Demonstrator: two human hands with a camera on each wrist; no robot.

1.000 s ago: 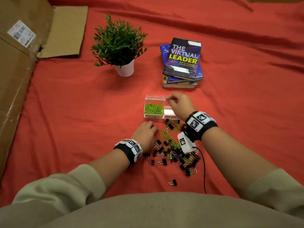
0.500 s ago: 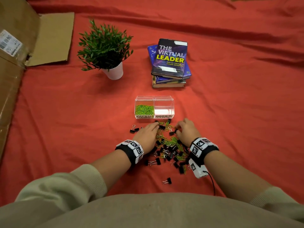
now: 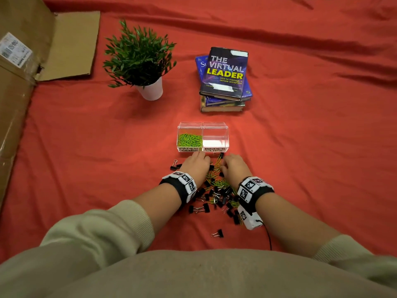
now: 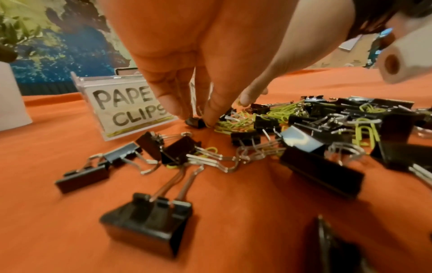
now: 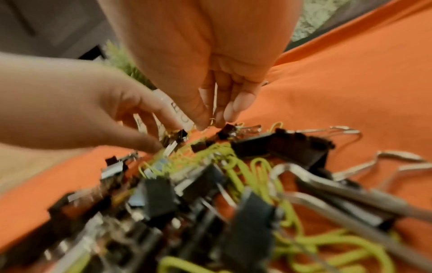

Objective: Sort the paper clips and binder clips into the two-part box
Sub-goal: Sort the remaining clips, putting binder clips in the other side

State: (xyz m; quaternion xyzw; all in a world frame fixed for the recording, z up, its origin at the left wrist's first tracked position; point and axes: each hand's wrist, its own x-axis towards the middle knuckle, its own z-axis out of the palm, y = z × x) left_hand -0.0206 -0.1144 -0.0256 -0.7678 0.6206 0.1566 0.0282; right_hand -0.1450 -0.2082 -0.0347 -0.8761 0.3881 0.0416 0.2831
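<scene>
The clear two-part box [image 3: 203, 125] stands on the red cloth. Its left half, labelled PAPER CLIPS [image 4: 131, 109], holds green paper clips [image 3: 189, 140]; no clips show in the BINDER CLIPS half [image 3: 215, 140]. Just in front lies a mixed pile [image 3: 214, 187] of black binder clips and green paper clips. My left hand [image 3: 198, 160] reaches down at the pile's far edge, fingertips [image 4: 209, 120] touching a small binder clip [image 4: 195, 122]. Beside it, my right hand [image 5: 210, 123] pinches a thin green paper clip [image 5: 214, 105] between thumb and finger.
A potted plant [image 3: 141, 61] and a stack of books [image 3: 224, 78] stand beyond the box. Flattened cardboard [image 3: 21, 87] lines the left edge. One stray binder clip [image 3: 217, 234] lies near my body, and two more [image 3: 176, 165] sit left of my left hand.
My right hand came back from the box's binder clip side to the pile. Both hands have since shifted forward to the pile's far edge, close to the box front.
</scene>
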